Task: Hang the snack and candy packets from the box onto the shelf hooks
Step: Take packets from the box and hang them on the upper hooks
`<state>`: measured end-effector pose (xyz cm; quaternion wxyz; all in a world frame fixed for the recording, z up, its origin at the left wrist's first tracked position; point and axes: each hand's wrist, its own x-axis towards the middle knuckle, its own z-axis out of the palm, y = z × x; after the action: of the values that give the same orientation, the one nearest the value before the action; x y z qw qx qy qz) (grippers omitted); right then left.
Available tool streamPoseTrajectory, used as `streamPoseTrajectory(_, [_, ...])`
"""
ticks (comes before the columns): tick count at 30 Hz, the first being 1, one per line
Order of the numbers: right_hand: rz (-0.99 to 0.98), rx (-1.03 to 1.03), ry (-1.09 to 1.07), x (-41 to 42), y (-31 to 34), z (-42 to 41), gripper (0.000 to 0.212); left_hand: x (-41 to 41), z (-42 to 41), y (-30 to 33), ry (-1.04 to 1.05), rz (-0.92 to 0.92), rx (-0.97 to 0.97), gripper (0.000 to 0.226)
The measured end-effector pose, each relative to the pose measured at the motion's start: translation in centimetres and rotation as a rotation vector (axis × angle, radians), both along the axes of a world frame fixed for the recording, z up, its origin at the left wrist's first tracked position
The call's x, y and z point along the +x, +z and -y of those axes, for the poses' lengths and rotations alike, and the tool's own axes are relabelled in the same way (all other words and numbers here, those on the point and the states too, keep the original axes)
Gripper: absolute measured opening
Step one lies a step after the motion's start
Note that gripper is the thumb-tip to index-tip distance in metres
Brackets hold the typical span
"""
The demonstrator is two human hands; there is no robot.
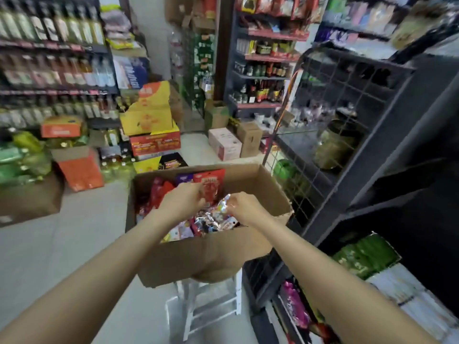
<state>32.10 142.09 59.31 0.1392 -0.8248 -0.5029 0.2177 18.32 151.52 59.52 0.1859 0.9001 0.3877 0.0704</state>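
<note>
Cardboard box (206,254) on white stool (211,304), shop aisle, left hand (182,201) pinching red packet (210,186), right hand (244,209) pinching silver packet (218,211)

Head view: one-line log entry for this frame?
stage: picking | left hand: red foil packet | right hand: silver foil packet | brown cardboard box: on stool

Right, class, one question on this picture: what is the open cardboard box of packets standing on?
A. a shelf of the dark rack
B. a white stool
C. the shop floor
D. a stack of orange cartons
B: the cardboard box sits on a white stool, whose legs and rungs show beneath it above the floor, while both hands reach into the packets.
</note>
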Motion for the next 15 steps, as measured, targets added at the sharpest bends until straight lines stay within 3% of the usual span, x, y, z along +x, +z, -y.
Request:
streamPoseTrajectory(4, [0.065,-0.137,0.082,1.4,-5.2,-5.3,0.036,-0.3,-4.8,-5.7,-0.036,-0.156,-0.064,0.027])
streamPoseTrajectory(9, [0.231,-0.402,0.327,4.6,-10.4,-9.6,0.068,1.0,-8.4,-10.5,-0.22,-0.452,-0.121,0.065])
streamPoseTrajectory(12, [0.267,-0.475,0.51,6.0,-12.1,-11.8,0.084,1.8,-9.4,-11.7,-0.286,-0.552,-0.063,0.058])
streamPoseTrajectory(15, [0.334,-0.466,0.625,6.6,-13.0,-13.3,0.082,2.7,-9.7,-11.8,-0.306,-0.545,-0.001,0.037])
